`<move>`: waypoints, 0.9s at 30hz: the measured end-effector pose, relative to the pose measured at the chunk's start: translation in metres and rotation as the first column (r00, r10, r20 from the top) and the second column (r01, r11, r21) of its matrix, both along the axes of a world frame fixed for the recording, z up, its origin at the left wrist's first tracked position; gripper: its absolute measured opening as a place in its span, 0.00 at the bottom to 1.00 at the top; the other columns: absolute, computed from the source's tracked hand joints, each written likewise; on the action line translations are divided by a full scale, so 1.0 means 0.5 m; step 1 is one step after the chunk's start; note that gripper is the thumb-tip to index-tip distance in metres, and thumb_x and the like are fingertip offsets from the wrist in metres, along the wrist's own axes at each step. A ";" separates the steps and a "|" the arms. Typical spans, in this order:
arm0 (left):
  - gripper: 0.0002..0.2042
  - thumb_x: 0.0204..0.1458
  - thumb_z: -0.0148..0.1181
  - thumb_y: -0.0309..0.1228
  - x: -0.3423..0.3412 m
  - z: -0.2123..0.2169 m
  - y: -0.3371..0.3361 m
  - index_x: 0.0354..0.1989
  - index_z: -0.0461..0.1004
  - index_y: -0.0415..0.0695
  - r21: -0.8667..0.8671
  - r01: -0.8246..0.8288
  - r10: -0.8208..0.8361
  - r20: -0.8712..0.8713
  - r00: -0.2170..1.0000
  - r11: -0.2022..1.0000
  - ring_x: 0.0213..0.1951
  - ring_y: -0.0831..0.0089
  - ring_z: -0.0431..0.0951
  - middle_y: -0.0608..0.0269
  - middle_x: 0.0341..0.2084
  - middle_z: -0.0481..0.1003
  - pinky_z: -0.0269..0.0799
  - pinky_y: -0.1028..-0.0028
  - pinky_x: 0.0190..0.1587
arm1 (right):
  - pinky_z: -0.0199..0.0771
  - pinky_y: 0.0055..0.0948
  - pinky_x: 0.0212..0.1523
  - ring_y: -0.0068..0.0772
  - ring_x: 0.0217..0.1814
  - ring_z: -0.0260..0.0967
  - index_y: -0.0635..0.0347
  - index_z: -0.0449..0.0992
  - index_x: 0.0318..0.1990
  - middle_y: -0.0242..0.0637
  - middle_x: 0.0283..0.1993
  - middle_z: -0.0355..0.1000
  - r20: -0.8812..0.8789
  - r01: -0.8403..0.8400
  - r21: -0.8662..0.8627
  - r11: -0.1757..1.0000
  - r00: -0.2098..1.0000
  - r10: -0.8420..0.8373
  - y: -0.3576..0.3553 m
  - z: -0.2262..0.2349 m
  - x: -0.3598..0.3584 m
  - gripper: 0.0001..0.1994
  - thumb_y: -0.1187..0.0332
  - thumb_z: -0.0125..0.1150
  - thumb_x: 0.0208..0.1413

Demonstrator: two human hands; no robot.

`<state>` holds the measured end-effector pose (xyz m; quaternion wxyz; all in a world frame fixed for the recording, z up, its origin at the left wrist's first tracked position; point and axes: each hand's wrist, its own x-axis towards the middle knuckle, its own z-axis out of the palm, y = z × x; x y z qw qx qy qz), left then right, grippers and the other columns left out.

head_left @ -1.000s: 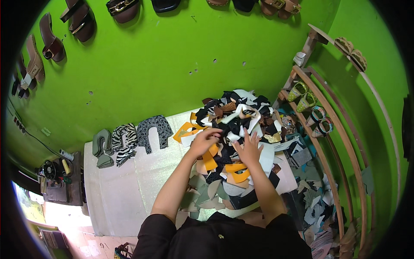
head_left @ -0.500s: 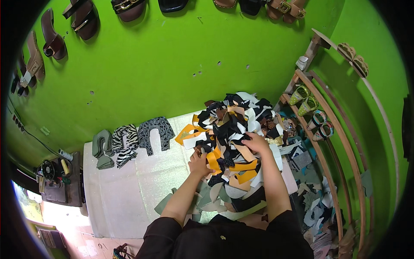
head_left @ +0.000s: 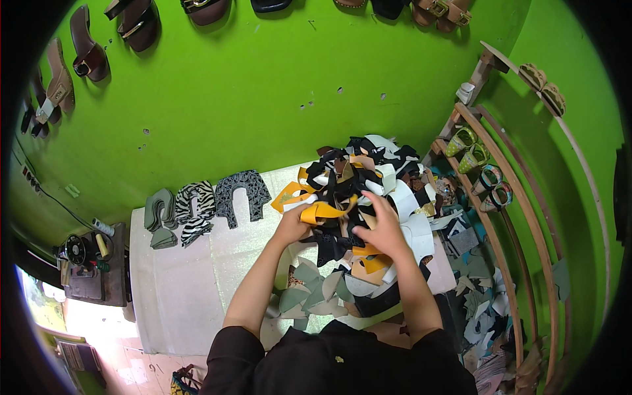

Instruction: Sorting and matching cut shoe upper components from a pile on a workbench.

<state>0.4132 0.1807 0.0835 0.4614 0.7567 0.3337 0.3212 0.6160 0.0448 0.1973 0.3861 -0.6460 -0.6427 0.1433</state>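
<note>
Bright green walls enclose a white surface heaped with cut shoe-upper pieces. Orange piece sits at the pile's near edge, pinched in the left hand; right hand rests on the pile beside it, its grip hidden. Step judged: sorting by pattern. Next move calls for lifting the piece clear without dragging neighbours. Sorted stacks lie well apart to the left

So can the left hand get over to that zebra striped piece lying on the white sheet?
Probably yes: the zebra striped piece lies uncovered just left of the left hand, with bare white sheet between; that hand holds an orange piece.
</note>
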 end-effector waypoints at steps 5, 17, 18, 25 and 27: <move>0.25 0.37 0.67 0.25 0.057 0.197 -0.039 0.48 0.66 0.44 0.083 0.192 -0.199 0.088 0.976 0.978 0.45 0.73 0.71 0.62 0.40 0.71 0.65 0.74 0.48 | 0.61 0.34 0.57 0.47 0.60 0.60 0.53 0.55 0.61 0.49 0.57 0.61 -0.357 -0.118 0.066 0.991 0.925 0.134 0.051 -0.041 -0.045 0.40 0.71 0.69 0.37; 0.53 0.27 0.74 0.46 0.026 -0.083 0.014 0.60 0.46 0.35 0.051 -0.428 0.431 -0.134 0.893 0.902 0.55 0.49 0.61 0.40 0.51 0.60 0.57 0.61 0.57 | 0.63 0.30 0.52 0.44 0.56 0.61 0.66 0.42 0.64 0.51 0.55 0.61 -0.284 0.423 -0.179 0.888 0.842 -0.458 0.114 -0.162 0.241 0.51 0.71 0.69 0.30; 0.58 0.23 0.73 0.51 0.038 -0.093 -0.010 0.62 0.45 0.35 -0.055 -0.497 0.455 -0.326 0.829 0.866 0.56 0.48 0.60 0.38 0.53 0.59 0.56 0.61 0.58 | 0.59 0.32 0.57 0.48 0.59 0.57 0.67 0.40 0.64 0.55 0.58 0.57 -0.276 0.477 -0.171 0.862 0.817 -0.507 0.112 -0.159 0.248 0.54 0.69 0.70 0.28; 0.67 0.18 0.74 0.55 0.100 -0.114 -0.088 0.66 0.30 0.55 -0.083 -0.354 0.204 -0.686 0.699 0.932 0.65 0.46 0.37 0.41 0.63 0.36 0.32 0.36 0.57 | 0.46 0.48 0.63 0.63 0.64 0.41 0.51 0.43 0.65 0.57 0.64 0.41 0.059 0.632 0.074 0.771 0.769 -0.636 0.082 -0.053 0.144 0.48 0.66 0.67 0.34; 0.64 0.21 0.74 0.53 0.109 -0.103 -0.088 0.66 0.33 0.55 -0.046 -0.333 0.208 -0.697 0.686 0.942 0.65 0.48 0.39 0.43 0.63 0.38 0.34 0.36 0.57 | 0.43 0.48 0.63 0.62 0.65 0.40 0.50 0.44 0.65 0.57 0.63 0.41 0.054 0.610 0.132 0.781 0.782 -0.620 0.070 -0.029 0.112 0.46 0.67 0.65 0.35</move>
